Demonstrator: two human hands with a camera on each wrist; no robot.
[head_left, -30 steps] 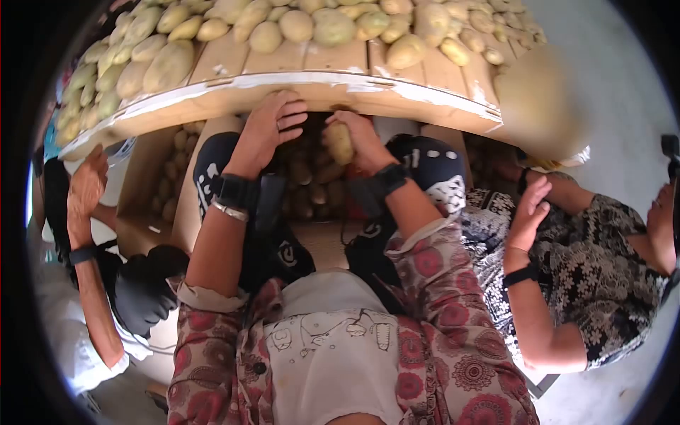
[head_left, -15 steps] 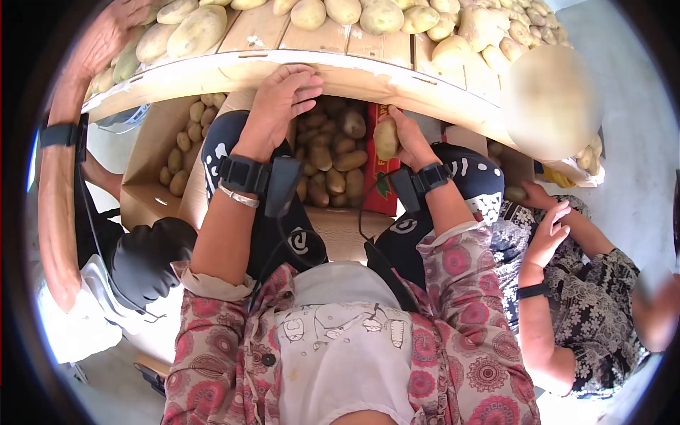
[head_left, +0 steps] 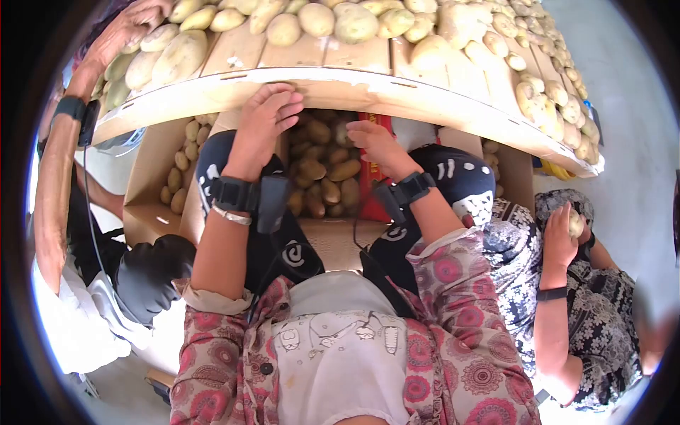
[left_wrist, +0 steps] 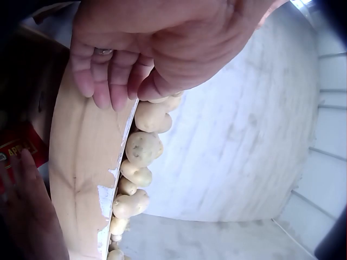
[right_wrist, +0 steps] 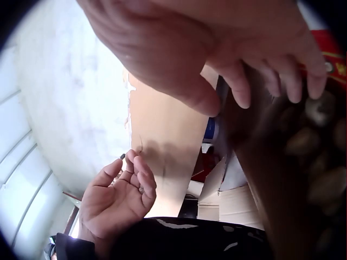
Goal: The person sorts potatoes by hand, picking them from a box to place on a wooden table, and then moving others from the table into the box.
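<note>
Many potatoes [head_left: 316,170] fill a box below the cardboard edge of the table. My left hand [head_left: 263,127] is at that edge [head_left: 212,88], fingers loosely bent and empty; the left wrist view shows the fingertips over the cardboard face [left_wrist: 87,162]. My right hand [head_left: 382,147] hovers at the right side of the box, by its red panel [head_left: 372,170]. In the right wrist view the right hand [right_wrist: 217,59] has spread fingers with nothing between them, over the dark box of potatoes [right_wrist: 320,184].
Pale potatoes [head_left: 358,25] cover the tabletop behind the edge. Another box [head_left: 152,180] with potatoes stands at the left. A person's arm [head_left: 60,191] reaches onto the table at left; another person [head_left: 559,304] at right holds a potato [head_left: 575,224].
The potato that was in my right hand has left it, and the fingers are straighter. The left hand stays at the edge. The neighbour at right has raised a potato.
</note>
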